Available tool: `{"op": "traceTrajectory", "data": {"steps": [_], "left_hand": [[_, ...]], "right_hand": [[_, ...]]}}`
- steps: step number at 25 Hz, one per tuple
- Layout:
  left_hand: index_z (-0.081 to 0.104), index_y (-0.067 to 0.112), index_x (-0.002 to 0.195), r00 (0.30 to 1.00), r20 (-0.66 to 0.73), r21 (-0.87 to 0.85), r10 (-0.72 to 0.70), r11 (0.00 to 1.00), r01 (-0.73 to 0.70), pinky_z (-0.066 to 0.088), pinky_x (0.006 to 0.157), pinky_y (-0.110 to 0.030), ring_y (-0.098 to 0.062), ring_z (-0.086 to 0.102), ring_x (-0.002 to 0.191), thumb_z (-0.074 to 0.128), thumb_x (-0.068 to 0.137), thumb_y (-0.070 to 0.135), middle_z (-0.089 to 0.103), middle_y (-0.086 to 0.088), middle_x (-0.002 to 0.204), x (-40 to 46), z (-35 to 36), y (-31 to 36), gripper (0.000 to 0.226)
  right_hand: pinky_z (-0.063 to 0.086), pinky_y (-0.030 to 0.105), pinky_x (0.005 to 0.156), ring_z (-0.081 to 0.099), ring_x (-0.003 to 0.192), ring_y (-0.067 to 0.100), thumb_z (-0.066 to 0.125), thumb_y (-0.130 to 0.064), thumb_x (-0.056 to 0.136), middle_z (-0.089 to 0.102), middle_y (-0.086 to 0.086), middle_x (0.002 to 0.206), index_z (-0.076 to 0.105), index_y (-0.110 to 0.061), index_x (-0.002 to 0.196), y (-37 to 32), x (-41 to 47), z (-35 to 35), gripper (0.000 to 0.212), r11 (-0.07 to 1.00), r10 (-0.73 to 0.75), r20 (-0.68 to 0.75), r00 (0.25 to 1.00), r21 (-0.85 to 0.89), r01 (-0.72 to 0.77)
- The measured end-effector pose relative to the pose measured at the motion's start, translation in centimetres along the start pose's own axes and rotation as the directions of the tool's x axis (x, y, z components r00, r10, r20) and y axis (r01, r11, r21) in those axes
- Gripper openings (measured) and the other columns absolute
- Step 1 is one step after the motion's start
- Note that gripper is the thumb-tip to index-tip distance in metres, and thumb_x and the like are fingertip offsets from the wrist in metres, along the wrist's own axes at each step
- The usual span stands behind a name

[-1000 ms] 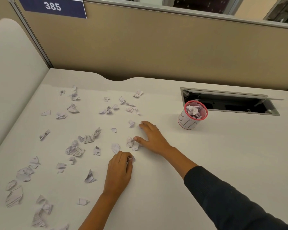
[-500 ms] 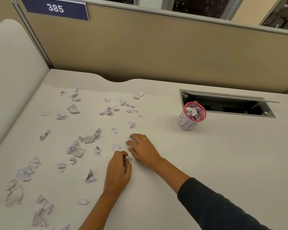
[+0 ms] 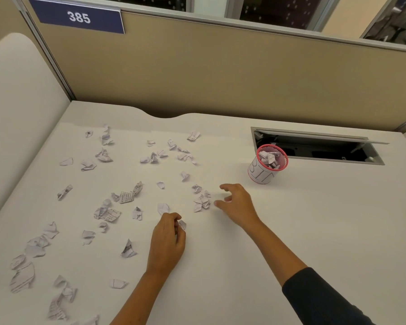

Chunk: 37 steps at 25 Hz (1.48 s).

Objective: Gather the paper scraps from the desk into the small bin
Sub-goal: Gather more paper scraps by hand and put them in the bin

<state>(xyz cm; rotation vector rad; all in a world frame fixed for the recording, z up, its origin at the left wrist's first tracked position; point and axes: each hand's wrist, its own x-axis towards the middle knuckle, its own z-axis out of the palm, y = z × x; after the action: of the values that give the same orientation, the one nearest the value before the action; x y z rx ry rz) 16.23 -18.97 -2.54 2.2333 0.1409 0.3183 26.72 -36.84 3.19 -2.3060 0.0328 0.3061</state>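
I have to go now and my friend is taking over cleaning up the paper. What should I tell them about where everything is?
Left hand: curled, pinching one scrap near the desk's middle.
Right hand: open, holding nothing, just right of a small pile of scraps.
Bin: upright, right of the scraps, in front of the desk's open hatch, with some paper already in it.
Done: a few scraps binned.
Left: most of the job. Many scraps lie over the left half of the desk, from the back edge to the near left corner. Bin the held scrap, then the pile, then go left.
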Motion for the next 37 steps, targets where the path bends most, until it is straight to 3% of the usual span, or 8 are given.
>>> {"op": "traceTrajectory", "data": {"steps": [3, 6, 10, 19, 23, 29, 34, 37], "left_hand": [[0.05, 0.013, 0.1, 1.0, 0.003, 0.008, 0.003, 1.0, -0.003, 0.046, 0.06, -0.028, -0.011, 0.05, 0.069, 0.056, 0.084, 0.0, 0.051, 0.004, 0.081, 0.0, 0.0, 0.0, 0.021], [0.05, 0.013, 0.099, 1.0, 0.011, 0.021, -0.001, 1.0, 0.001, 0.044, 0.06, -0.026, -0.011, 0.049, 0.068, 0.055, 0.084, 0.0, 0.05, 0.004, 0.08, 0.1, 0.0, 0.1, 0.021], [0.051, 0.013, 0.098, 1.0, 0.02, 0.032, -0.002, 0.999, 0.002, 0.042, 0.061, -0.023, -0.011, 0.049, 0.068, 0.055, 0.083, 0.0, 0.051, 0.004, 0.081, 0.0, -0.1, 0.2, 0.02], [0.051, 0.012, 0.097, 1.0, 0.02, 0.017, 0.002, 1.0, -0.002, 0.048, 0.06, -0.032, -0.014, 0.05, 0.068, 0.054, 0.083, -0.001, 0.052, 0.002, 0.081, 0.1, -0.2, 0.3, 0.019], [0.051, 0.012, 0.097, 1.0, 0.024, 0.022, -0.001, 1.0, 0.0, 0.049, 0.06, -0.035, -0.015, 0.051, 0.068, 0.055, 0.082, -0.003, 0.052, 0.002, 0.08, 0.1, -0.3, 0.4, 0.021], [0.051, 0.012, 0.104, 0.999, 0.033, 0.018, -0.024, 1.0, 0.023, 0.052, 0.064, -0.036, -0.015, 0.054, 0.072, 0.056, 0.085, 0.003, 0.054, 0.004, 0.082, 0.0, -0.2, 0.5, 0.022], [0.054, 0.01, 0.105, 0.998, 0.046, 0.037, 0.032, 0.999, -0.034, 0.049, 0.066, -0.03, -0.012, 0.054, 0.075, 0.059, 0.087, 0.017, 0.055, 0.004, 0.089, 0.1, -0.3, 0.7, 0.02], [0.057, 0.009, 0.105, 0.997, 0.071, 0.05, 0.037, 0.998, -0.04, 0.047, 0.072, -0.026, -0.011, 0.055, 0.082, 0.057, 0.085, 0.03, 0.056, 0.003, 0.095, 0.3, -0.4, 0.6, 0.029]], "right_hand": [[0.044, 0.035, 0.095, 0.048, 0.115, 0.027, 0.08, -0.04, 0.065, 0.034, 0.008, 0.132, 0.033, -0.016, 0.139, -0.6, 0.5, 1.4, 0.091, 0.966, 0.071, 0.192, 0.979, -0.259, -0.02], [0.046, 0.04, 0.092, 0.039, 0.121, 0.032, 0.081, -0.047, 0.06, 0.027, 0.008, 0.133, 0.021, -0.023, 0.143, -2.4, 2.0, 3.0, 0.104, 0.89, 0.042, 0.278, 0.96, -0.447, 0.09], [0.048, 0.037, 0.082, 0.04, 0.115, 0.03, 0.078, -0.043, 0.065, 0.031, 0.007, 0.125, 0.037, -0.026, 0.137, -3.4, 3.5, 4.0, 0.084, 0.831, -0.008, 0.334, 0.943, -0.522, 0.192], [0.043, 0.025, 0.074, 0.056, 0.092, 0.023, 0.061, -0.02, 0.087, 0.052, 0.008, 0.102, 0.07, -0.014, 0.104, -1.3, 1.4, 4.1, 0.02, 0.904, -0.254, 0.236, 0.938, -0.287, 0.317], [0.045, 0.026, 0.076, 0.059, 0.091, 0.022, 0.059, -0.015, 0.087, 0.059, 0.009, 0.099, 0.073, -0.012, 0.097, -1.0, 0.8, 3.5, 0.018, 0.936, -0.215, 0.188, 0.958, -0.24, 0.257], [0.037, 0.008, 0.066, 0.06, 0.081, 0.017, 0.068, -0.01, 0.079, 0.07, 0.011, 0.088, 0.075, -0.009, 0.086, -2.3, 1.7, -3.8, 0.01, 0.979, -0.195, -0.055, 0.979, -0.063, 0.192], [0.047, 0.027, 0.077, 0.06, 0.086, 0.017, 0.068, -0.013, 0.079, 0.069, 0.004, 0.087, 0.074, -0.009, 0.087, -2.5, 5.1, -12.8, 0.01, 0.998, -0.065, -0.265, 0.962, -0.042, 0.056], [0.044, 0.029, 0.073, 0.056, 0.09, 0.018, 0.071, -0.018, 0.078, 0.064, 0.005, 0.095, 0.072, -0.013, 0.095, -1.7, 6.8, -15.6, 0.017, 0.979, 0.063, -0.156, 0.986, -0.182, -0.092]]}}
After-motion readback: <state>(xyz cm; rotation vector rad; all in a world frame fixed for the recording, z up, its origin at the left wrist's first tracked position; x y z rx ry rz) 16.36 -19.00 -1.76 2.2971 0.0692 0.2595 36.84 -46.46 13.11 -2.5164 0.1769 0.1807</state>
